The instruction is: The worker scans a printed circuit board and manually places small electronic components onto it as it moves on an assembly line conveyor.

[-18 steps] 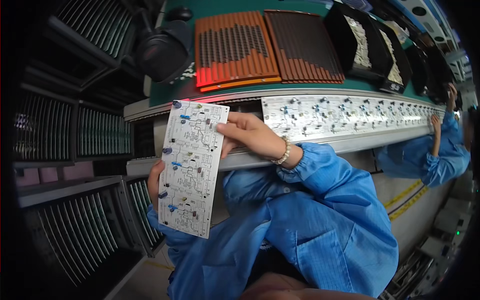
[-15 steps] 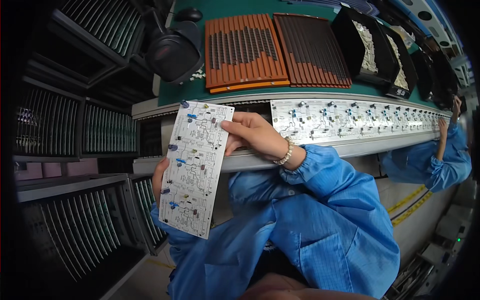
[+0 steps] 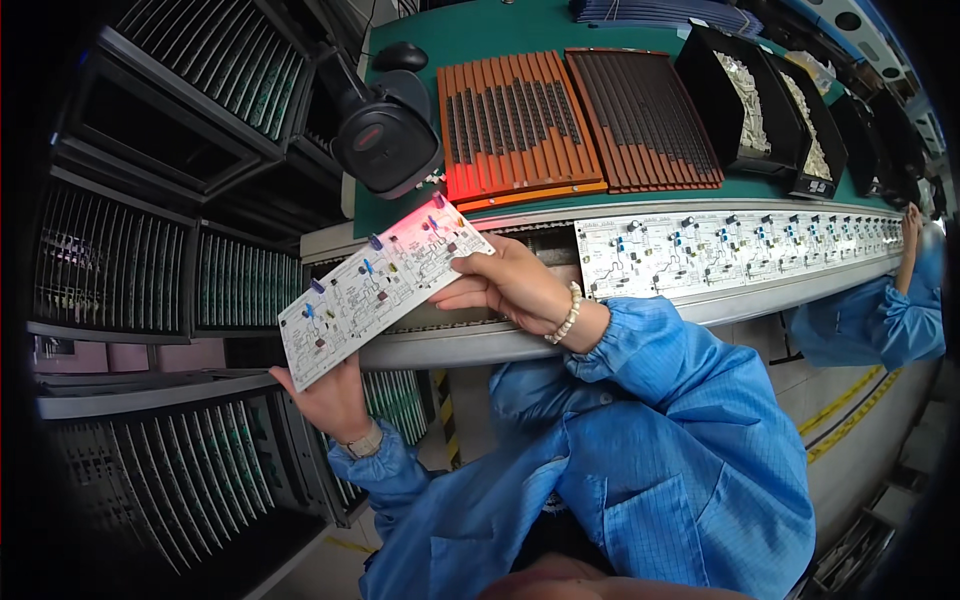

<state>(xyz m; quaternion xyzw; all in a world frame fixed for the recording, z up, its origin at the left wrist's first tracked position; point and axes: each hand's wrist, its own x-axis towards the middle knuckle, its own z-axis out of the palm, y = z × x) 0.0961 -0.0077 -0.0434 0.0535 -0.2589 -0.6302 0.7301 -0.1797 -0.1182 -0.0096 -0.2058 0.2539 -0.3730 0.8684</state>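
Observation:
A long white circuit board [image 3: 375,292], fitted with blue, purple and dark parts, is held slantwise above the near rail of the conveyor. My left hand [image 3: 338,402] grips its lower left end, with most fingers hidden under the board. At the far right end my right hand [image 3: 518,288] pinches it, thumb on top and fingers below. Red light falls on the board's upper edge, close in front of a black scanner [image 3: 388,145] on a stand. Several similar white boards [image 3: 700,262] lie in a row on the conveyor, right of my right hand.
On the green table [image 3: 545,25] stand an orange tray [image 3: 525,196] of small black parts, a brown tray [image 3: 655,185] and black bins [image 3: 705,70] with whitish pieces. A mouse [image 3: 400,56] lies behind the scanner. Board racks [image 3: 245,265] line the left. Another person [image 3: 865,315] works far right.
The board has swung from nearly upright to a slant, its far end moving toward the scanner. Red light now shows on it. My left hand has come further into view beneath its lower end.

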